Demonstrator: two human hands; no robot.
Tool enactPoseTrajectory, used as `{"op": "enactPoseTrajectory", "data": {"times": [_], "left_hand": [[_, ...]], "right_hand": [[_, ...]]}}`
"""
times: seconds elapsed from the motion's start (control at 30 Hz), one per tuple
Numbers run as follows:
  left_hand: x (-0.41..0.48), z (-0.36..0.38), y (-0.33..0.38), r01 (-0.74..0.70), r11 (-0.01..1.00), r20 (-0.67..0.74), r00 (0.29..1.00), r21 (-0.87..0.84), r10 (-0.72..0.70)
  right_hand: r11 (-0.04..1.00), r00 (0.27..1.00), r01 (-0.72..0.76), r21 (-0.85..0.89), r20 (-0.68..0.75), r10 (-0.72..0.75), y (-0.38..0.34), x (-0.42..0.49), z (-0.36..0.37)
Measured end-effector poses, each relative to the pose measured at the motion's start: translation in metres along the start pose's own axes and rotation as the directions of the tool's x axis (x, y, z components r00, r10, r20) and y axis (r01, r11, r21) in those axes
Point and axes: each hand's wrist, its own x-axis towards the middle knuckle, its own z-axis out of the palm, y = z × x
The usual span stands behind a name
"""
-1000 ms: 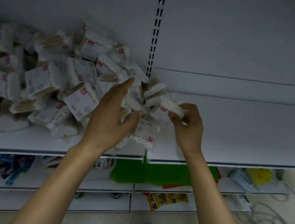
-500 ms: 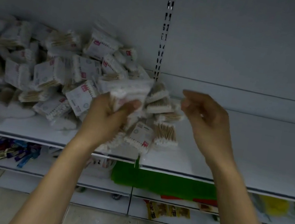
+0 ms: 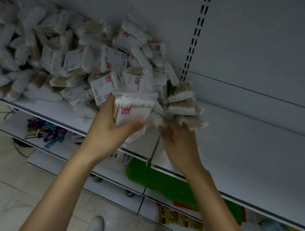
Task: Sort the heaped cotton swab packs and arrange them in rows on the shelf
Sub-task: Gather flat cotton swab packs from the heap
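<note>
Right of your grip: shelf (image 3: 262, 155), white board running away from both hands, judged the place for rows. Left of and behind your grip: heap of cotton swab packs (image 3: 65, 63), tumbled at all angles. At the grip: small stack of packs (image 3: 132, 107), long edge lying across you, clamped in your left hand (image 3: 112, 130). Just beside it: right hand (image 3: 180, 146), palm down, fingers blurred, hold not readable; nearer the rows' side.

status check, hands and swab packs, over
Left hand grips a stack of packs. Right hand at the heap edge, blurred, grip unclear. No rows on the shelf yet, nothing blocking.
</note>
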Motion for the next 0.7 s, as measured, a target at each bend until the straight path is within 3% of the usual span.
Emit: {"op": "enactPoseTrajectory", "data": {"times": [0.07,0.13,0.2,0.3,0.37,0.5,0.57,0.63,0.7], "left_hand": [[-0.002,0.006,0.007,-0.002,0.999,-0.016,1.0,-0.049,0.001],[-0.002,0.012,0.013,0.053,0.978,-0.057,0.996,-0.201,-0.066],[0.001,0.018,0.016,0.144,0.928,-0.059,0.983,-0.345,-0.175],[0.006,0.023,0.023,0.225,0.835,0.016,0.968,-0.503,-0.251],[0.006,0.029,0.032,0.246,0.852,0.102,0.969,-0.463,-0.224],[0.002,0.054,0.041,0.289,0.91,0.36,0.917,-0.297,-0.173],[0.002,0.061,0.044,0.331,0.871,0.374,0.908,-0.364,-0.188],[0.008,0.058,0.044,0.415,0.734,0.365,0.899,-0.537,-0.241],[0.012,0.051,0.044,0.512,0.485,0.416,0.859,-0.708,-0.3]], "right_hand": [[0.944,0.984,-0.155,0.292,-0.044,0.175,-0.01,0.0,-0.022],[0.764,0.945,-0.246,0.597,-0.027,0.325,-0.017,-0.001,-0.041],[0.611,0.912,-0.283,0.739,0.01,0.41,-0.016,-0.006,-0.055],[0.58,0.885,-0.309,0.754,0.006,0.465,-0.01,-0.014,-0.066],[0.575,0.889,-0.319,0.753,0.027,0.458,-0.009,-0.019,-0.071],[0.719,0.975,-0.193,0.668,0.047,0.218,-0.021,-0.023,-0.078],[0.728,0.982,-0.134,0.673,-0.011,0.191,-0.028,-0.023,-0.083],[0.687,0.974,-0.083,0.722,-0.086,0.209,-0.03,-0.021,-0.089],[0.638,0.955,-0.038,0.769,-0.161,0.25,-0.029,-0.019,-0.093]]}}
